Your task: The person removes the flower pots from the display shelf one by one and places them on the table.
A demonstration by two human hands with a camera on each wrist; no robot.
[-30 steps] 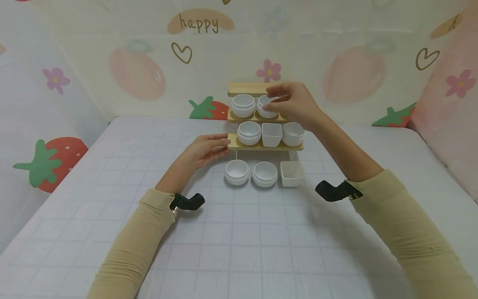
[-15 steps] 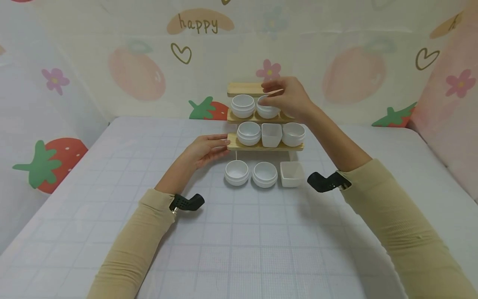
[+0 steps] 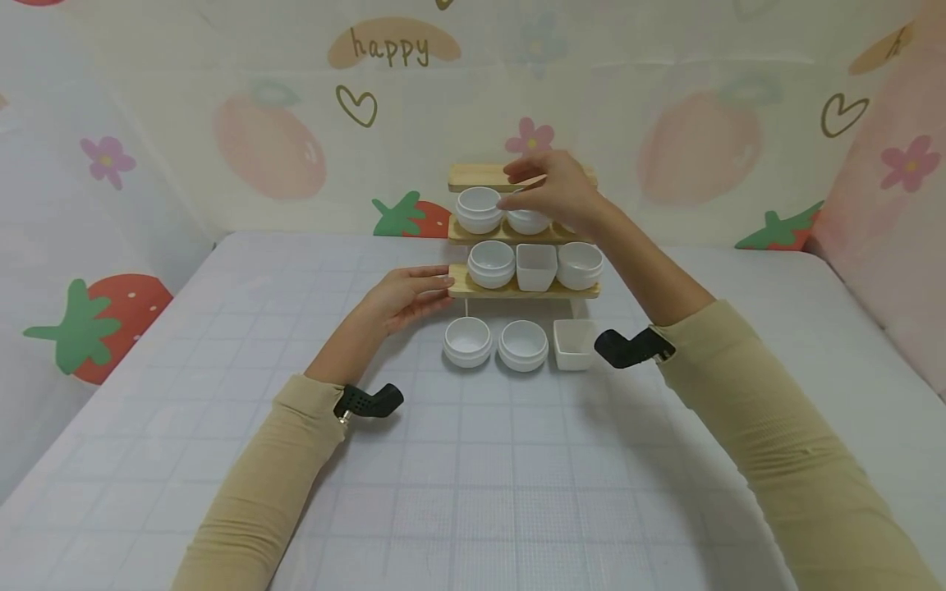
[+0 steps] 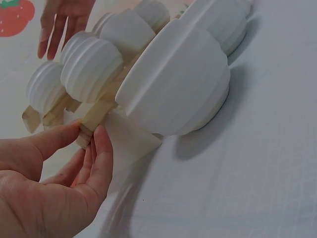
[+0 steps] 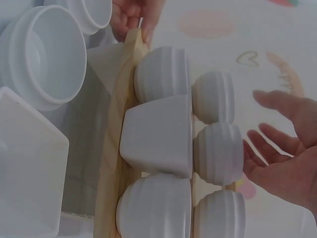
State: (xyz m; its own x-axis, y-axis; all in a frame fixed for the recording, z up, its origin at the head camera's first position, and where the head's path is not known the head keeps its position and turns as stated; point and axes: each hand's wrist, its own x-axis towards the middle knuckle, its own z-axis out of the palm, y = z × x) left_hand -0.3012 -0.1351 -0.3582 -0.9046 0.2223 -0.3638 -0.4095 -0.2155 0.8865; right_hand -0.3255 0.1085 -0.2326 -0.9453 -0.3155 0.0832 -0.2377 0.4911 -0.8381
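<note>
The wooden stand (image 3: 473, 176) ran lengthwise side to side, its lowest board (image 3: 461, 286) pinched at the left end by the left hand (image 3: 402, 300). On the stand's middle tier, the central round bowl (image 3: 528, 222) lay just beneath the right hand (image 3: 559, 190), the nearer of the 2, whose relaxed, spread fingers held nothing; whether they touched it was unclear.

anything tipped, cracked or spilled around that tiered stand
Nothing stands out. On the pale wooden tiered stand, the white round bowls and the white square bowl sit upright; the three white bowls in front, on the pale gridded tablecloth, do too. I see no spill or crack.
</note>
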